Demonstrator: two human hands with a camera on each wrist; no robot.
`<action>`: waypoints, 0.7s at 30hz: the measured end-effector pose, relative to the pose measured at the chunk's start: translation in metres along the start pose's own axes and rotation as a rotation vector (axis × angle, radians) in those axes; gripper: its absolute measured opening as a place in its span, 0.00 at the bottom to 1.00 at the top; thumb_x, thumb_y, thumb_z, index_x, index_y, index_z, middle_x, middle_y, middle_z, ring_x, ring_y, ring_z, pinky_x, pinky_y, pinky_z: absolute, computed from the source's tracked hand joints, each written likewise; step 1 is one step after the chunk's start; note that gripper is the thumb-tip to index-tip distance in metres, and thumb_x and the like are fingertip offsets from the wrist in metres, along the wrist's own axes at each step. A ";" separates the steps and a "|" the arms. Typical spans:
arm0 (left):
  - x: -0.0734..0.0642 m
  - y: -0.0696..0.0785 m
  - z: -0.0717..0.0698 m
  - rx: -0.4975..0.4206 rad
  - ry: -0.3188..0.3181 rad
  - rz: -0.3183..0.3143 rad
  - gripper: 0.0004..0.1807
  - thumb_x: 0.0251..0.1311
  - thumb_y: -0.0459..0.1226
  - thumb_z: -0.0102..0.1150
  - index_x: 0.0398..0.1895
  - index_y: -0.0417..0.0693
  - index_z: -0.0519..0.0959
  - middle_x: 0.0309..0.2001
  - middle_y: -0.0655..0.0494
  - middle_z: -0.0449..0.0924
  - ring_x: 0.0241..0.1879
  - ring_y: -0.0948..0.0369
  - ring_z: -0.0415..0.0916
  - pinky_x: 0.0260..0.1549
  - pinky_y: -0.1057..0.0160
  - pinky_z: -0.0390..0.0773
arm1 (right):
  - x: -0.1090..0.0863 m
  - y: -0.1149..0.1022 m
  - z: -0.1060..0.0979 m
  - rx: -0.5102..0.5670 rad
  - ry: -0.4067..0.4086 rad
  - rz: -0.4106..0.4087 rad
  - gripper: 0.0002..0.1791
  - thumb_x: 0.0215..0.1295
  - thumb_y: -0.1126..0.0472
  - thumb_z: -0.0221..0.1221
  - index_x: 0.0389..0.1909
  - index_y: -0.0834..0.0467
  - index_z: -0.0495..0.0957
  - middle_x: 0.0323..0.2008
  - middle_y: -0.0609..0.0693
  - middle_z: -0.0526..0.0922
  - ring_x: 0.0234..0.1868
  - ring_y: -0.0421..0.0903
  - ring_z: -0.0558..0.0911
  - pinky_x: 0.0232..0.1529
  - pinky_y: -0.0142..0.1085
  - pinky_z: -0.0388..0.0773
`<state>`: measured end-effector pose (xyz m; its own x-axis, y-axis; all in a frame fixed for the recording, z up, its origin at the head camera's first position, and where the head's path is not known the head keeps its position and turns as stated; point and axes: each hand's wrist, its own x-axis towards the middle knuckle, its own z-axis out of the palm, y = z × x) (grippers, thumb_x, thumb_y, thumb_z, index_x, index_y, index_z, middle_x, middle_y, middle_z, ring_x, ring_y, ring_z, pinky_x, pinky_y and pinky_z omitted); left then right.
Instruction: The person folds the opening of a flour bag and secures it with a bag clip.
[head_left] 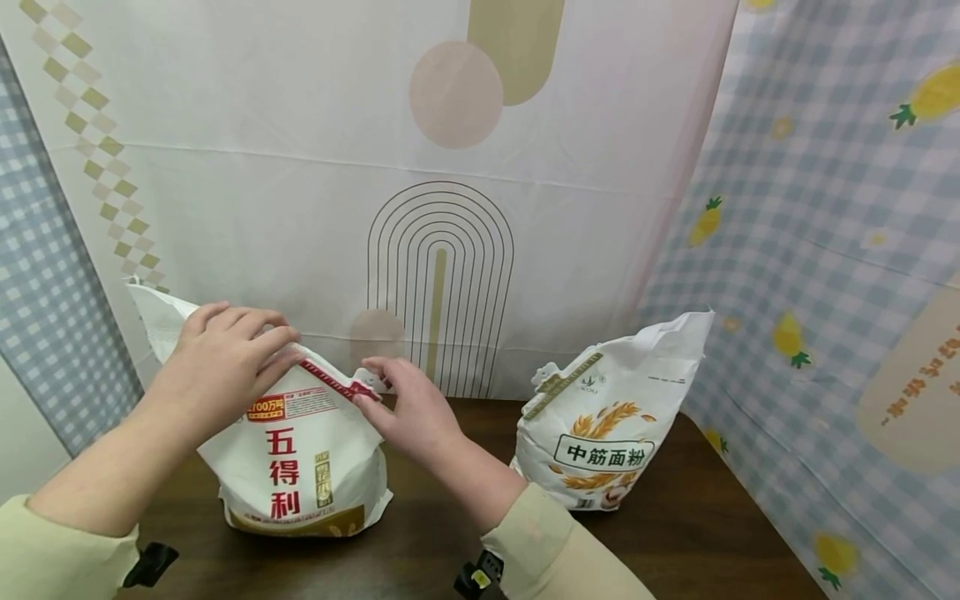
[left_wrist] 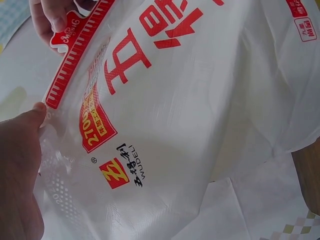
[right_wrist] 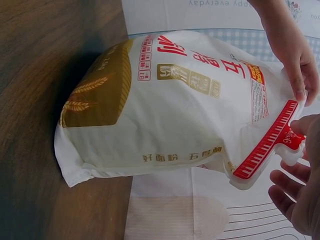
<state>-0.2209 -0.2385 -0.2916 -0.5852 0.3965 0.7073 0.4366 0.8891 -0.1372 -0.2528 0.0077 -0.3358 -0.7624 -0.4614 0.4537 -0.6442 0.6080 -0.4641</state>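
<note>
A white flour bag with red lettering stands at the left of the table, its top folded over and tilted. Across the fold lies a red and white sealing clip with a piano-key pattern. My left hand pinches the bag's top at the clip's upper end, thumb in front and fingers over the fold. At the other end, my right hand holds the clip's handle; in the right wrist view the thumb lies on the red handle, other fingers loosely spread. The left wrist view shows the bag's perforated corner by the left hand.
A second flour bag, printed with wheat ears, stands at the right of the dark wooden table, with a gold and white clip on its slanted top. Behind hangs a patterned cloth; a checked curtain borders the right.
</note>
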 end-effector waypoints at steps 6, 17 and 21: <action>0.001 -0.002 0.001 0.017 0.016 0.026 0.17 0.61 0.49 0.59 0.46 0.50 0.83 0.47 0.47 0.80 0.48 0.45 0.75 0.59 0.38 0.60 | -0.003 0.006 0.003 0.007 0.028 -0.016 0.25 0.70 0.48 0.60 0.64 0.51 0.74 0.59 0.44 0.78 0.59 0.39 0.75 0.59 0.36 0.73; 0.007 -0.002 -0.004 0.031 0.050 0.035 0.28 0.69 0.58 0.43 0.52 0.48 0.82 0.50 0.45 0.79 0.50 0.42 0.74 0.61 0.38 0.61 | -0.015 0.013 0.007 0.052 0.108 -0.054 0.30 0.71 0.45 0.56 0.71 0.49 0.66 0.68 0.44 0.70 0.70 0.44 0.65 0.69 0.44 0.63; 0.009 -0.001 -0.008 0.028 0.065 0.038 0.30 0.69 0.59 0.41 0.54 0.48 0.81 0.50 0.44 0.79 0.51 0.42 0.74 0.62 0.38 0.60 | -0.020 0.017 0.008 0.059 0.140 -0.061 0.32 0.72 0.43 0.54 0.73 0.48 0.63 0.71 0.44 0.66 0.72 0.44 0.62 0.70 0.47 0.61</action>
<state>-0.2214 -0.2378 -0.2800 -0.5223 0.4153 0.7448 0.4382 0.8800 -0.1834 -0.2493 0.0218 -0.3592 -0.7080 -0.3997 0.5822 -0.6950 0.5404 -0.4742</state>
